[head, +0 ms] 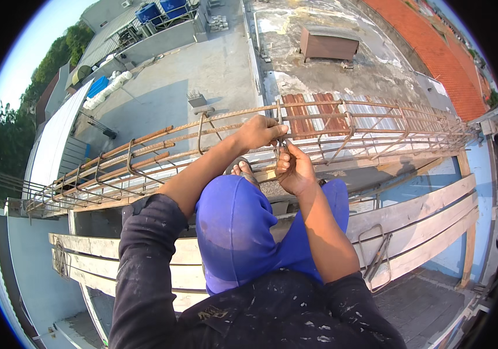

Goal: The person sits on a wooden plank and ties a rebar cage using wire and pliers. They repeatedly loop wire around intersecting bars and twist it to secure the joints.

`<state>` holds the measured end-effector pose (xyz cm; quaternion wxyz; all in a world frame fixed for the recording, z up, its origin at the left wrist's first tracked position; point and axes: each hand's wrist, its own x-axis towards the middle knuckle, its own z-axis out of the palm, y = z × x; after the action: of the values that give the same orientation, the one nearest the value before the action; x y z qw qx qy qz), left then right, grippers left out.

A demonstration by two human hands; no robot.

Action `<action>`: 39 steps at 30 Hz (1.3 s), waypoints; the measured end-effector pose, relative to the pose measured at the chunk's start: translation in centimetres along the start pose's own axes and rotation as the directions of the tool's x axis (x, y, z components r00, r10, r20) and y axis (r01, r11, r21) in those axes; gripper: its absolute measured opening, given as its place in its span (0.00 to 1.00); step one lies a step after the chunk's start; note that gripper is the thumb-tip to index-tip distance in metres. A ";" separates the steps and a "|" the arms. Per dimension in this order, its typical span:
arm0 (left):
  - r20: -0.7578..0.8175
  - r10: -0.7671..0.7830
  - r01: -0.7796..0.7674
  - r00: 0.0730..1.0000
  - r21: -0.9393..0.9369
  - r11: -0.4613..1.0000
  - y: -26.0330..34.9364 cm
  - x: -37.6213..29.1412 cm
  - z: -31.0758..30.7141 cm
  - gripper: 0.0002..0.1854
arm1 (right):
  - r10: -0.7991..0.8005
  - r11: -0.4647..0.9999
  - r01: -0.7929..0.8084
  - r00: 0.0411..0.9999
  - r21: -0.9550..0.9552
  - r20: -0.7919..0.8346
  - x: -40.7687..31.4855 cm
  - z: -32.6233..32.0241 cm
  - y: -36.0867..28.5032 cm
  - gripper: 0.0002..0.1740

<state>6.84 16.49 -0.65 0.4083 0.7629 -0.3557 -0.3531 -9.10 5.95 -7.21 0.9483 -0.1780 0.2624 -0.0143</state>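
Across the view in front of me runs a long rebar cage (227, 127) of rusty ribbed bars and bent stirrups. My left hand (258, 131) is at the cage, its fingers closed around an upright stirrup (279, 112) where it meets the bars. Just below and to the right, my right hand (294, 170) has thumb and fingers pinched on a thin metal piece at the same stirrup. The fingers partly hide that piece, so I cannot tell whether it is tie wire. My sandaled foot (245, 169) is beneath the cage, beside my left forearm.
Wooden planks (410, 209) form a platform at both sides. A loose stirrup and a long-handled tool (377, 257) lie on the right planks; a wire coil (60, 257) hangs at the left end. Beyond the cage, a lower roof (157, 94) and corrugated sheets (314, 114) drop away.
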 end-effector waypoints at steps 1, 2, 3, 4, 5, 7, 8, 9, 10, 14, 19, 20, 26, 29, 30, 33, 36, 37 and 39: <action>-0.009 0.003 -0.003 1.000 0.025 1.000 0.0 0.0 0.0 0.24 | -0.005 0.998 0.003 1.000 0.058 0.030 0.4 -0.4 0.7 0.19; -0.004 -0.003 0.003 1.000 0.005 1.000 0.1 0.0 -0.1 0.24 | -0.010 0.993 0.003 0.998 0.121 0.060 0.5 -0.6 1.3 0.19; 0.017 -0.012 0.012 1.000 -0.010 1.000 0.1 -0.1 -0.1 0.24 | -0.013 0.983 -0.001 0.997 0.183 0.079 0.4 -0.6 1.9 0.19; 0.025 -0.017 0.017 1.000 -0.019 1.000 0.1 0.0 -0.1 0.24 | -0.148 0.980 0.132 0.984 -0.151 -0.096 -0.2 -0.7 1.9 0.20; 0.034 -0.015 0.016 0.999 -0.039 0.999 0.1 0.0 -0.1 0.25 | -0.441 0.800 0.313 0.886 -0.512 -0.147 -0.9 -0.6 1.9 0.20; 0.030 -0.010 0.013 0.999 -0.074 0.997 0.0 0.1 0.0 0.25 | -0.860 0.033 0.319 0.492 -0.947 0.136 -2.8 -0.4 1.3 0.21; 0.034 -0.017 0.019 0.999 -0.071 0.997 0.0 0.2 -0.1 0.26 | -0.812 -0.482 0.236 0.241 -0.844 0.531 -3.4 -0.3 0.2 0.21; 0.039 -0.024 0.026 0.999 -0.066 0.997 0.0 0.2 -0.1 0.26 | -0.705 -0.608 0.239 0.277 -0.758 0.653 -3.9 0.0 -0.6 0.19; 0.041 -0.031 0.034 0.999 -0.056 0.998 0.0 0.2 -0.1 0.27 | -0.579 -0.715 0.252 0.309 -0.652 0.755 -4.0 0.4 -1.5 0.18; 0.072 -0.038 0.046 0.997 -0.109 0.993 0.3 -0.1 -0.2 0.26 | -0.387 -0.795 0.332 0.368 -0.508 0.846 -2.9 1.7 -2.9 0.08; 0.062 -0.077 0.078 0.995 -0.025 0.997 0.5 -0.4 -0.5 0.26 | -0.631 -0.554 0.263 0.486 -0.790 0.604 -1.6 1.8 0.3 0.15; 0.075 -0.078 0.082 0.994 -0.053 0.995 0.5 -0.4 -0.6 0.26 | -0.716 -0.436 0.291 0.462 -0.852 0.524 -1.2 2.0 1.1 0.17; -0.053 0.004 0.004 0.999 0.160 0.987 1.0 -0.9 0.1 0.28 | -0.137 0.985 0.137 0.991 0.102 -0.012 1.1 2.7 2.6 0.22; -0.126 0.072 -0.026 0.989 0.336 0.941 1.4 -1.5 0.7 0.31 | -0.225 0.859 0.239 0.971 -0.452 0.086 -1.7 -1.1 1.4 0.28; -0.093 0.074 -0.039 0.993 0.330 0.943 1.6 -1.4 0.7 0.32 | -0.478 0.455 0.359 0.871 -0.815 0.116 -3.3 -3.3 0.6 0.27; -0.138 0.003 0.059 0.990 0.444 0.894 1.8 -1.5 0.4 0.36 | -0.865 -0.046 0.100 0.493 -0.994 0.089 -11.4 -12.9 -1.8 0.21; -0.121 0.073 -0.010 0.990 0.459 0.889 1.6 -1.6 0.2 0.40 | -0.877 -0.085 -0.762 0.364 -0.642 -0.315 -21.6 -23.2 -2.2 0.38; -0.091 0.049 -0.005 0.995 0.431 0.902 1.5 -1.6 0.1 0.41 | -0.815 0.030 -0.865 0.269 -0.500 -0.513 -25.0 -26.1 -2.0 0.44; -0.068 0.045 -0.009 0.997 0.456 0.890 1.4 -1.7 0.1 0.41 | -0.684 0.162 -0.914 0.168 -0.373 -0.710 -29.8 -31.1 -1.0 0.50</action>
<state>5.56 17.29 0.97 0.2366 0.8453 -0.4230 -0.2247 -50.35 -1.72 -17.05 0.1296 -0.6324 0.7435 0.1748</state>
